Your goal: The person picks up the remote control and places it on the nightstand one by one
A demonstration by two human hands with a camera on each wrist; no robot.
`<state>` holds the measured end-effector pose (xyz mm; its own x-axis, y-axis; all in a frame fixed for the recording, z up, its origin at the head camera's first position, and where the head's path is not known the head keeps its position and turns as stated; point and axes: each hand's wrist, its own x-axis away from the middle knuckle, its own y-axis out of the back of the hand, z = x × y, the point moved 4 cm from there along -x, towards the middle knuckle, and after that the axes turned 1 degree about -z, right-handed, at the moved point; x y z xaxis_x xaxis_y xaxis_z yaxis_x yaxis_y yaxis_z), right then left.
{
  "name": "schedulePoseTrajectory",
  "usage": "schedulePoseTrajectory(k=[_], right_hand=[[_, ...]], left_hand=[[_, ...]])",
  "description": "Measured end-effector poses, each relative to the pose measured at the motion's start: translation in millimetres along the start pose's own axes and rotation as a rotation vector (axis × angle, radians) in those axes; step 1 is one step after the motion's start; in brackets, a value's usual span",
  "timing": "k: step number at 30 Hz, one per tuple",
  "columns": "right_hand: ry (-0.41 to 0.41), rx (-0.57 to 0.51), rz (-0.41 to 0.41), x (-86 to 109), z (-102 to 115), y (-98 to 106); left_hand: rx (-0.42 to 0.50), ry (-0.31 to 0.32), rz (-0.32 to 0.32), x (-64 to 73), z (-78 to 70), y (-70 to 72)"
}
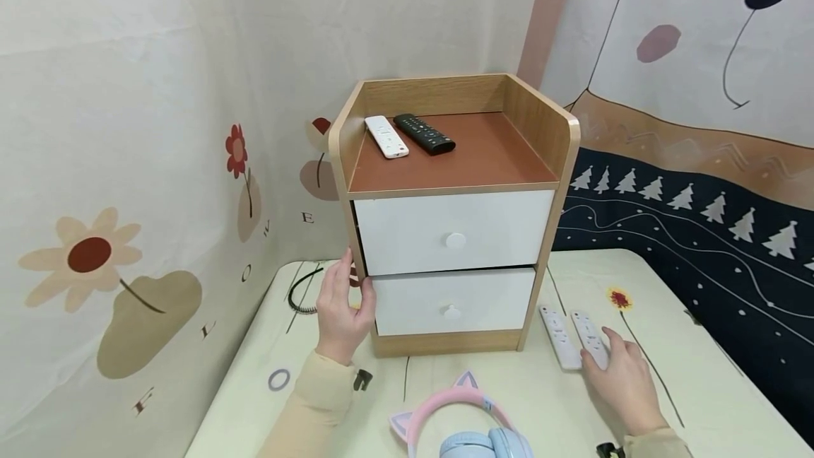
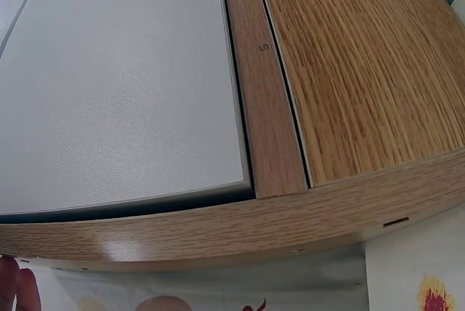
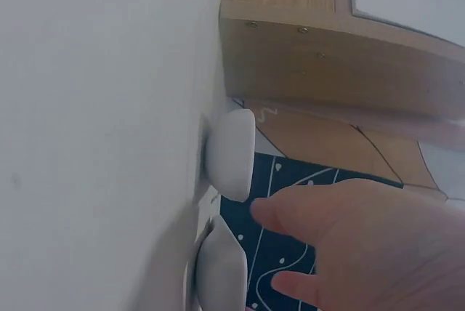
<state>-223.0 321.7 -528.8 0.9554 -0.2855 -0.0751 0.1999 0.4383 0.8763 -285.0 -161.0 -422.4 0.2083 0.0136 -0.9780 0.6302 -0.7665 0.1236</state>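
A small wooden cabinet (image 1: 549,182) with two white drawers stands on the table. My left hand (image 1: 343,309) rests against its left side, fingers extended up the side panel and thumb by the front edge. In the left wrist view only my fingertips (image 2: 16,289) show at the corner, beside the wood edge. Two white remotes lie side by side right of the cabinet: a left one (image 1: 559,338) and a right one (image 1: 590,339). Over the lower end of the right one is my right hand (image 1: 626,380), thumb and forefinger spread at its sides.
On the cabinet's top shelf lie a white remote (image 1: 386,137) and a black remote (image 1: 425,134). Pink and blue cat-ear headphones (image 1: 467,396) are at the table's front. A dark coiled cord (image 1: 299,302) lies left of the cabinet. Printed cloth walls (image 1: 159,55) enclose the table.
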Motion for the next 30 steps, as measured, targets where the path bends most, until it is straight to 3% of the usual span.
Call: schedulePoseTrajectory(k=[8,30], right_hand=[[-0.006,0.020,0.021,-1.4,-4.6,-0.9],[0.031,0.037,-0.049,1.1,-4.6,1.8]], left_hand=[[-0.009,0.001,0.003,-0.8,-0.9,1.0],[-0.016,0.011,0.018,-0.4,-2.2,2.6]])
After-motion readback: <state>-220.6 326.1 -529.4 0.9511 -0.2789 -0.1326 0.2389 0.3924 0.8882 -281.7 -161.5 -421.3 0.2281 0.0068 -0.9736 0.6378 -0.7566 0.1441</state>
